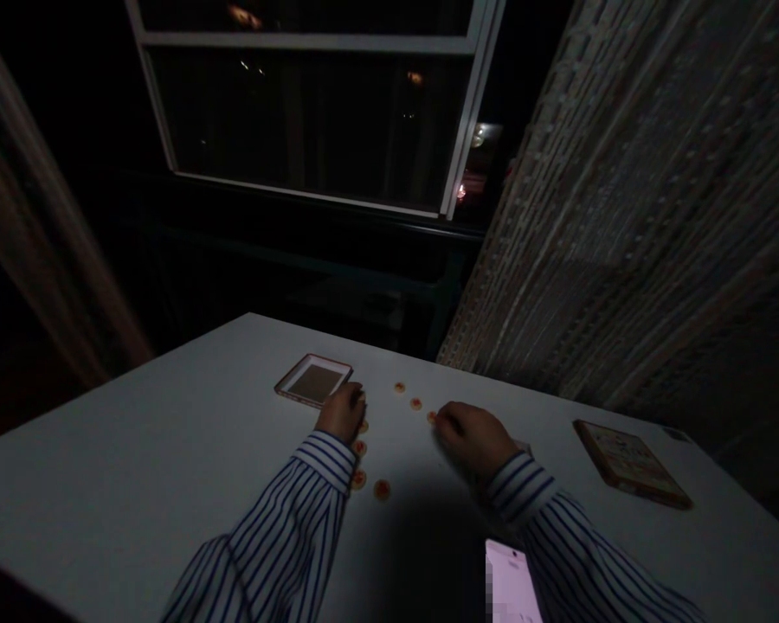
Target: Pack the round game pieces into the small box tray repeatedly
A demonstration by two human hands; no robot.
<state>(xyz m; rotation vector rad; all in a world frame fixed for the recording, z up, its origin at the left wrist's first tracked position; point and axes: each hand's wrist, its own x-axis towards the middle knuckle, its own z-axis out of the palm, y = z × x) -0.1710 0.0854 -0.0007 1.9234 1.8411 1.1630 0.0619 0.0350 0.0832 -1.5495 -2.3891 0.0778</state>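
Note:
Small round yellowish tokens with red marks lie in a curved line on the white table point(169, 433). At the line's far end are one token point(399, 387) and a second token point(416, 403). My right hand point(477, 439) is closed, its fingertips on another round token point(432, 417). My left hand point(341, 412) has curled fingers at the left side of the curve, beside an open shallow box point(299, 376); what they hold, if anything, is hidden. Below that hand lie a token point(359, 447), another token point(358, 479) and a nearer token point(382, 490).
A box lid point(633, 463) with a printed top lies at the right. A lit phone point(511, 584) is at the near edge, beside my right sleeve. Behind the table are a dark window point(305, 121) and a string curtain point(597, 199). The room is dim.

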